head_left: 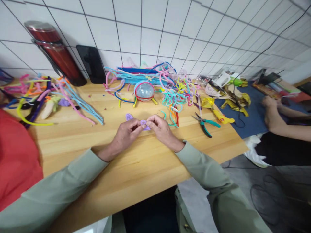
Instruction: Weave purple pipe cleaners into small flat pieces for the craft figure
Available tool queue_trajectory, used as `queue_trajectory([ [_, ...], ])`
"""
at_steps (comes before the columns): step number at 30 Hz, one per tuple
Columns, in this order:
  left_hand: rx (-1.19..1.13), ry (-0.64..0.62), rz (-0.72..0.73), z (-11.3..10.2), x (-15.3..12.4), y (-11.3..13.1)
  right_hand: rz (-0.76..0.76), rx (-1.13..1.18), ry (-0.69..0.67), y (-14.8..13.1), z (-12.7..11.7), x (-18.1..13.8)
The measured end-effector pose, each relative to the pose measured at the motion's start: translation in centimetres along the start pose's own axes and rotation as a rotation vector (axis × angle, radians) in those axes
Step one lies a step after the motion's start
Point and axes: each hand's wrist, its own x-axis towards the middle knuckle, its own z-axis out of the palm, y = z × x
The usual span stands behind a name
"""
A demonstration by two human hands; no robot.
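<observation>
My left hand (pixel 125 134) and my right hand (pixel 162 130) meet over the middle of the wooden table (pixel 136 168). Both pinch a small lilac pipe-cleaner loop (pixel 144 123) between thumb and fingertips. A second lilac coiled piece (pixel 129 116) lies on the wood just behind my left hand. Both sleeves are pale green.
A clear ball wrapped in red and blue pipe cleaners (pixel 144 91) stands behind my hands. Heaps of coloured pipe cleaners (pixel 175 90) lie at the back and left. Teal-handled pliers (pixel 206 123) and a yellow glue gun (pixel 220 116) lie right. Another person's hands (pixel 270 111) work at right; a red sleeve (pixel 17 158) at left.
</observation>
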Motion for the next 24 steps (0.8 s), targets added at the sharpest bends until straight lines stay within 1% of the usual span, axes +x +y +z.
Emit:
queue_trajectory([
  [5,-0.021,-0.018,-0.004,0.0,0.1,0.1,-0.003,-0.014,0.012,0.2,0.0,-0.1],
  [8,-0.034,-0.012,-0.047,0.2,-0.2,-0.2,-0.006,-0.016,0.047,0.2,0.1,-0.3],
  [11,-0.087,-0.06,-0.108,0.6,-0.6,-0.4,0.007,0.021,0.078,0.0,0.2,-0.4],
  [13,-0.154,-0.075,-0.153,0.7,-0.6,-0.4,0.018,0.059,0.075,-0.2,0.1,-0.5],
  [15,-0.264,-0.102,-0.201,0.7,-0.6,-0.2,0.034,0.109,0.067,-0.5,-0.1,-0.5],
  [18,-0.511,-0.232,-0.301,0.7,-0.4,0.2,0.061,0.222,0.037,-1.0,-0.6,-0.3],
  [21,-0.764,-0.322,-0.453,0.7,-0.3,0.8,0.1,0.347,-0.074,-1.2,-1.0,-0.2],
  [24,-0.906,-0.365,-0.573,0.8,-0.5,1.1,0.184,0.459,-0.18,-1.0,-1.1,-0.1],
])
